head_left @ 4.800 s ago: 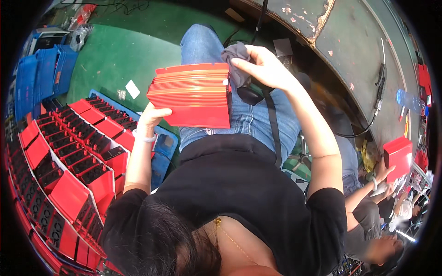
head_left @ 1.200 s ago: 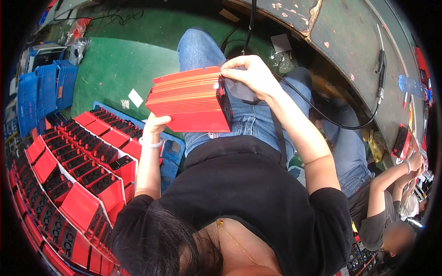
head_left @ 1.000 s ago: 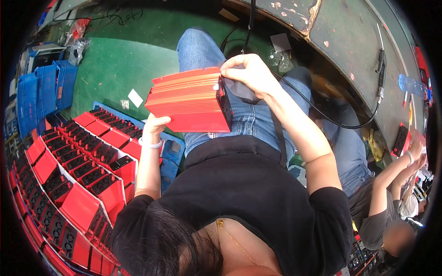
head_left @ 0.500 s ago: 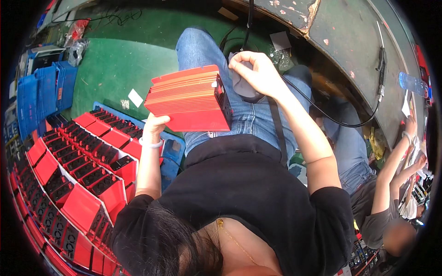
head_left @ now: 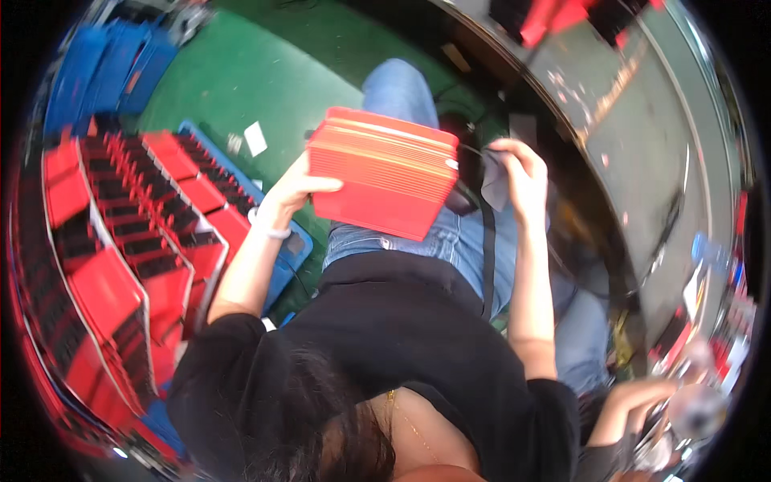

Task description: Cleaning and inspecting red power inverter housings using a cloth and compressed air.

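My left hand [head_left: 297, 189] is closed on the left end of a red metal case [head_left: 385, 173] with ribbed sides, its thumb lying along the near face. The case is held above my lap, long side across. A small white spot shows at its right end; the black end panel is hardly visible from here. To the right, a dark grey cloth [head_left: 495, 183] hangs from my right hand [head_left: 524, 173], pinched between thumb and fingers. Cloth and case are a short way apart.
Rows of red cases with black ends [head_left: 104, 241] stand at the left, split by white dividers, beside a blue crate [head_left: 293, 253]. Blue bins [head_left: 108, 68] are stacked at far left. A grey worktable [head_left: 618, 153] curves along the right. A co-worker's arm [head_left: 630, 402] shows lower right.
The view has turned, shifting the surroundings. My right hand has lifted the grey cloth off my leg, and it now hangs down. The red case has tilted, its right end lower.
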The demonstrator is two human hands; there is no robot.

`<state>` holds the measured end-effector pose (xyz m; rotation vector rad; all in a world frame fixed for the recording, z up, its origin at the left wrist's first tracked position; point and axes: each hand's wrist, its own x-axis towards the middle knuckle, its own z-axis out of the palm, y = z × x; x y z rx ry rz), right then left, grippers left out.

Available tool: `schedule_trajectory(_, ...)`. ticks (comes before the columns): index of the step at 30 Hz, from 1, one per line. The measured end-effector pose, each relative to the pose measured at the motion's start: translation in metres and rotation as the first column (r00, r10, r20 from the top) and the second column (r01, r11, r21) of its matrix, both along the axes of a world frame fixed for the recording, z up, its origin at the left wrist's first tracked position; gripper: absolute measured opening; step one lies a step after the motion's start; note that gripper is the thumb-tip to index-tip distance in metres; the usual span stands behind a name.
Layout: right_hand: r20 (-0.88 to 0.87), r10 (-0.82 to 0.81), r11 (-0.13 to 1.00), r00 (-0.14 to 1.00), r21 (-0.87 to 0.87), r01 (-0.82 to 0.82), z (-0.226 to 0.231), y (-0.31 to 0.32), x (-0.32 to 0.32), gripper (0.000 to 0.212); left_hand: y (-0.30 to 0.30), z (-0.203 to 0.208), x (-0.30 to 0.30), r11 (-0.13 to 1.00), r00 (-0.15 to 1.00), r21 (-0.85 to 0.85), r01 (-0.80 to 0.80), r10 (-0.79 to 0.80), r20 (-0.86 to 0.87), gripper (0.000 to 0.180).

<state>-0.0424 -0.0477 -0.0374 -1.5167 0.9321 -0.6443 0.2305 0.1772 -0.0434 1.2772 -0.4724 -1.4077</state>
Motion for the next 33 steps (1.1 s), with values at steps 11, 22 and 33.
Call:
schedule_trajectory(11,-0.067,0.412,0.811,0.909,-0.427,-0.399,0.073,-0.002,0.036,0.088,-0.073,0.135,0.009,0.895,0.382,0.173,0.41,-0.341,0.859,0.071)
schedule_trajectory(22,-0.232,0.423,0.783,0.876,-0.392,-0.483,0.022,0.052,0.053,0.076,-0.091,0.125,0.019,0.694,0.394,0.308,0.65,-0.655,0.644,0.089)
schedule_trajectory(33,-0.111,0.369,0.905,0.923,-0.184,-0.384,-0.009,0.047,0.036,0.084,-0.004,0.029,0.035,0.9,0.797,0.024,0.436,-0.398,0.454,0.117)
